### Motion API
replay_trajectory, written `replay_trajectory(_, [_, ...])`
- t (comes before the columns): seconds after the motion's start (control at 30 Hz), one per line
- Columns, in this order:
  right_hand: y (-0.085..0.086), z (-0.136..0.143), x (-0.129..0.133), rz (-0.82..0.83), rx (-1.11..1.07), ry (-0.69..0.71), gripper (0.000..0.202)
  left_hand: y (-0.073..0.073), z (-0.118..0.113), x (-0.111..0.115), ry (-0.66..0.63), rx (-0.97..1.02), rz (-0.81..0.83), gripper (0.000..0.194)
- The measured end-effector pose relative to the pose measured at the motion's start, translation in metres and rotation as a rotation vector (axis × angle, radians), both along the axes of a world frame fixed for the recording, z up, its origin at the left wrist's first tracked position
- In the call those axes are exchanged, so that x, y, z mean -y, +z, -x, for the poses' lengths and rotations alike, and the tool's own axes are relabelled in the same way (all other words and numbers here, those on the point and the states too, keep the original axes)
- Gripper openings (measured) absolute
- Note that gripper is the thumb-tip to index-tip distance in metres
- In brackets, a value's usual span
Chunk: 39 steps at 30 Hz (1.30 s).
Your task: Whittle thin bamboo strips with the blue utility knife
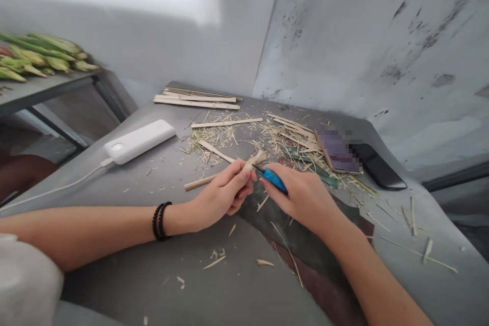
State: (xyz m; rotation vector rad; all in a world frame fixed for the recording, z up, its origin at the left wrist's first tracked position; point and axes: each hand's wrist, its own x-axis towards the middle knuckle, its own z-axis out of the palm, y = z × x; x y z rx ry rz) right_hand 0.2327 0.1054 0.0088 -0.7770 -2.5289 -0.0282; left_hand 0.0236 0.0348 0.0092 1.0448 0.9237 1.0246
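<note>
My left hand (229, 187) is closed around a pale wooden piece, likely bamboo (259, 156), whose wider end pokes out past the fingers. In my right hand (301, 191) is a blue-handled knife (274, 180), its thin dark blade meeting the wood close to my left fingertips. Much of the blade is hidden. A narrow strip (200, 182) lies left of my left hand, partly behind it. Another pale strip (216, 151) slants just beyond the fingers. Dark green and brown sheets (298, 234) lie beneath my hands.
Thin shavings (217, 137) litter the grey table. Long split strips (196, 99) are stacked by the wall. A white power bank (139, 141) with a cable is at left; a phone (338, 152) and a black device (378, 167) lie right. Green pods (57, 63) rest on a side shelf.
</note>
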Motion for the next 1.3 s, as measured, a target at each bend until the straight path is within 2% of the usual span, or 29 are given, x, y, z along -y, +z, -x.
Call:
replay_trajectory(0.33, [-0.007,0.005,-0.002,-0.112,0.028,-0.009,0.019,0.0,0.004,0.002,0.005,0.098,0.05,0.033])
replay_trajectory(0.83, [-0.004,-0.005,-0.017,-0.14,0.048,0.041,0.018,0.023,0.013,0.011,-0.263,0.304,0.296,0.031])
replay_trajectory(1.07, [-0.003,-0.006,-0.019,-0.188,0.04,0.031,0.022,0.024,0.014,0.012,-0.338,0.369,0.358,0.032])
replay_trajectory(1.3, [0.002,-0.005,-0.021,-0.303,0.066,0.052,0.023,0.021,0.016,0.013,-0.363,0.5,0.497,0.028])
